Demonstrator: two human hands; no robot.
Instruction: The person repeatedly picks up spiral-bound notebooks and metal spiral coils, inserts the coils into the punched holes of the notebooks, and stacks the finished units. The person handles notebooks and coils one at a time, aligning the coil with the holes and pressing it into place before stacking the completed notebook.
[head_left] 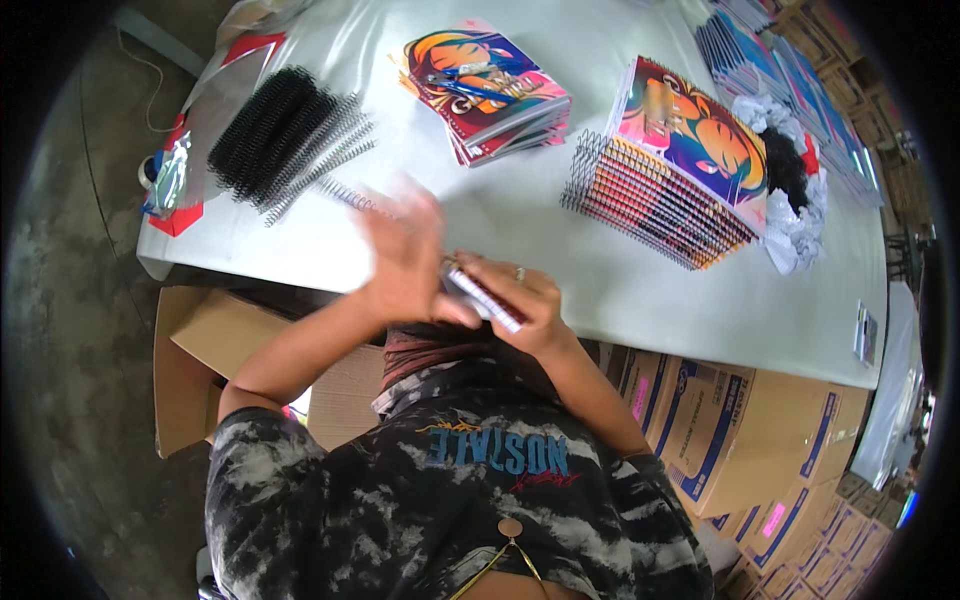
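Note:
My right hand (525, 305) grips a notebook (487, 297) held edge-up near my waist, its white page edges showing between thumb and fingers. My left hand (400, 250) is raised beside it, fingers smeared by motion, thumb close to the notebook. A clear spiral coil (345, 194) reaches toward the left fingers; whether they grip it is not clear. Black spiral coils (265, 130) lie piled beyond my left hand, with clear coils (325, 150) along their right side. A stack of colourful notebooks (530, 115) stands ahead, carrying pliers (470, 88).
Spiral-bound notebooks (690, 140) are stacked at the right on the white-covered table (330, 250). Crumpled white material (795, 235) lies beside them. More notebooks (745, 60) line the far right. An open cardboard box (185, 370) is below at left; closed cartons (735, 425) stand under the right side.

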